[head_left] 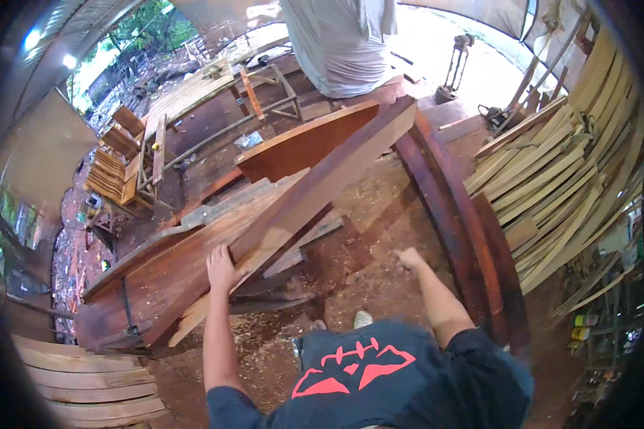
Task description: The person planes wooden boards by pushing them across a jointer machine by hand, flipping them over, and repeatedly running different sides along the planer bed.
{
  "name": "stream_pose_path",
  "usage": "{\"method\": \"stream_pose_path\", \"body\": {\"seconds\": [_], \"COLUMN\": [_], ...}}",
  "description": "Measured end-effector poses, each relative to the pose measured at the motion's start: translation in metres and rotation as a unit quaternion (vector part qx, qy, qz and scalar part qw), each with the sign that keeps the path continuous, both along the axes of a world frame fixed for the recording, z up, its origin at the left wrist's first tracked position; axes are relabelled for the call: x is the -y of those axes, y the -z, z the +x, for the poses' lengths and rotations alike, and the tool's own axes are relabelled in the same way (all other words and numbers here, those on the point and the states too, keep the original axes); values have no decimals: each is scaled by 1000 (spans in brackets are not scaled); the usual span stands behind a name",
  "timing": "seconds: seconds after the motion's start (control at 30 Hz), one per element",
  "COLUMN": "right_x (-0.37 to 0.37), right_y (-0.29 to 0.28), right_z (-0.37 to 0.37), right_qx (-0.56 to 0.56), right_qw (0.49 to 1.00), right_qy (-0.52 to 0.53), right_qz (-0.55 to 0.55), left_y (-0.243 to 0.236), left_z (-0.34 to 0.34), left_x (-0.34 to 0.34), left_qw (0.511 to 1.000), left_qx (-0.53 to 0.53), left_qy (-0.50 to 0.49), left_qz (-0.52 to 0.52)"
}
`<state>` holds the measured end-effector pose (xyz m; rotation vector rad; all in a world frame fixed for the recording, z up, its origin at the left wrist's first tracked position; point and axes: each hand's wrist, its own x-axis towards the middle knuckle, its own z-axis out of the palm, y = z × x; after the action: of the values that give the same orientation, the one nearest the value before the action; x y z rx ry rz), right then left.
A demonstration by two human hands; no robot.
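My left hand (223, 268) is closed on the edge of a long dark-and-light wooden plank (322, 179), which slants up from lower left to upper right across other boards. Beneath it lie a wide reddish board (122, 314) with a dark strap and a grey weathered strip (193, 218). My right hand (410, 261) is in the air over the dusty floor, its fingers partly apart and holding nothing. Just right of it are long curved dark timbers (451, 214). An orange-brown panel (286, 146) sits behind the plank's upper end.
Pale curved strips (558, 193) are piled along the right. Stacked boards (86, 382) lie at lower left. A workbench (186, 96) with slatted wooden pieces stands at upper left, a cloth-covered object (336, 50) at top centre, and a tall metal tool (454, 68) to its right.
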<state>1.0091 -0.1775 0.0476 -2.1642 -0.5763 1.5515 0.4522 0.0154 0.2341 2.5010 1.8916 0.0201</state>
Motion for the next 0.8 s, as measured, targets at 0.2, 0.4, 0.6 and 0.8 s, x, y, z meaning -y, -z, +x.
{"method": "stream_pose_path", "body": {"seconds": [0.2,0.4,0.6,0.8], "right_x": [-59,-209,-385,-412], "right_y": [-96,-171,-197,-158], "right_z": [107,195,251,273], "right_qx": [-65,-126,557,405], "right_qw": [960,902,778,888], "right_qy": [219,264,-33,-47], "right_qz": [163,317,287,212], "left_y": [0,14,21,0], "left_z": [98,85,77,110], "left_x": [-59,-61,-70,-86], "left_qw": [999,992,994,981], "left_qx": [37,99,86,-37], "left_qy": [8,45,64,-29], "left_qz": [-20,57,-38,-187]}}
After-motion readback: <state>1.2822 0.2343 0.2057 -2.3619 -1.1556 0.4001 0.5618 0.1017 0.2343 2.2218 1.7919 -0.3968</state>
